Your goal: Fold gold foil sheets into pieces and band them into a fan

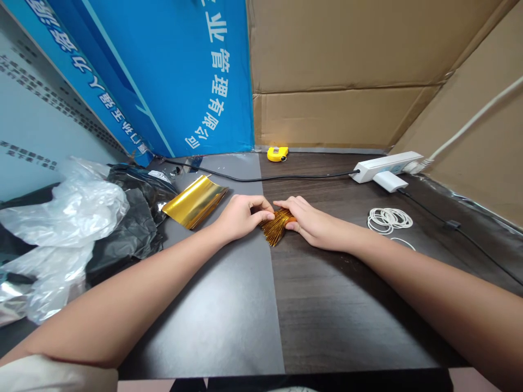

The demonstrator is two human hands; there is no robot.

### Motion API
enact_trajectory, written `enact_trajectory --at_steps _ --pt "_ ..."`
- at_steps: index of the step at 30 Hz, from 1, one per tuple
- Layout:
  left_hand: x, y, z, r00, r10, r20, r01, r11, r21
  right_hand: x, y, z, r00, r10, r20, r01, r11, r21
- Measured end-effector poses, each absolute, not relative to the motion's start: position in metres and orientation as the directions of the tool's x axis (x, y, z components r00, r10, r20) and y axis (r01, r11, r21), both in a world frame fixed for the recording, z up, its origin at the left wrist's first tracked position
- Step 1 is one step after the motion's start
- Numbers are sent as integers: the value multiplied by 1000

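A fan of pleated gold foil (pixel 274 230) is between my hands, just above the seam where the grey surface meets the dark wood. My left hand (pixel 245 216) pinches its left edge between thumb and fingers. On the right, my right hand (pixel 305 220) is closed round the gathered end, hiding part of it. The pleats spread down and to the left. Just left of my left hand lies a stack of shiny gold foil sheets (pixel 195 201), slightly curled. White rubber bands (pixel 390 219) sit in a loose heap to the right of my right hand.
Crumpled clear plastic bags (pixel 65 212) and black plastic (pixel 126 234) cover the left side. A yellow tape measure (pixel 277 154) sits by the back cardboard wall (pixel 343 117). At the back right is a white power strip (pixel 388 165) with a black cable (pixel 261 179) crossing the table.
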State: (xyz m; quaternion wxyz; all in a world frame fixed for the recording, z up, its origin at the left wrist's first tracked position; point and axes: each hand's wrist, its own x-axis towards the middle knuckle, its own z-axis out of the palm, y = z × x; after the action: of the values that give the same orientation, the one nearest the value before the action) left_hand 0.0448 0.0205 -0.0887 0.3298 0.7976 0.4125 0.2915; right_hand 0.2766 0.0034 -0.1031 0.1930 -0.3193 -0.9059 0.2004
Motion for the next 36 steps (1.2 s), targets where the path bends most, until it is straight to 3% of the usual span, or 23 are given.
enact_trajectory --at_steps 9,14,16,25,36 --pt "44 13 -78 605 772 195 462 -540 704 275 4 -99 -725 653 220 466 700 -542" --pt "61 -8 -74 583 782 221 673 -617 408 274 5 -101 -690 677 257 468 688 -555" --pt "65 -12 -75 567 797 209 717 -602 352 274 6 -102 -686 675 270 464 692 -552" --pt "63 -10 -77 518 842 148 739 -529 417 287 10 -94 -705 676 214 479 677 -560" --pt "62 -10 -75 540 801 260 676 -597 433 273 -1 -77 -662 696 277 564 706 -428"
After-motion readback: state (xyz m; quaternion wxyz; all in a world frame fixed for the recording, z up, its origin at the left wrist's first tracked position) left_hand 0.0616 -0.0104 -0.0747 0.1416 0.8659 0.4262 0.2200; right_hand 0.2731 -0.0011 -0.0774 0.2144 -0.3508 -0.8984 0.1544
